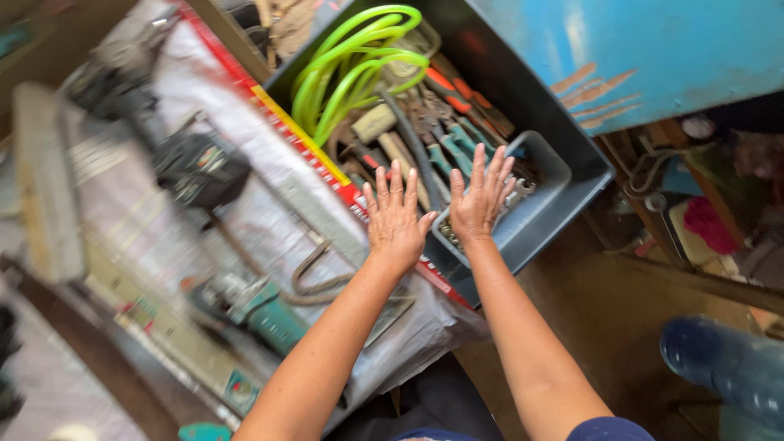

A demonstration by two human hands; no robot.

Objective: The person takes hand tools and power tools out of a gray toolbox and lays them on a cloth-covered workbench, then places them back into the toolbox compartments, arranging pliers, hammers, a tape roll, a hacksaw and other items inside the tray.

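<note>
Left hand (395,216) spread flat, right hand (482,196) likewise

White sack (245,204) — red-yellow printed edge

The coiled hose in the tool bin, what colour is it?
Bright lime green; the coiled hose shows clearly in the head view.
</note>
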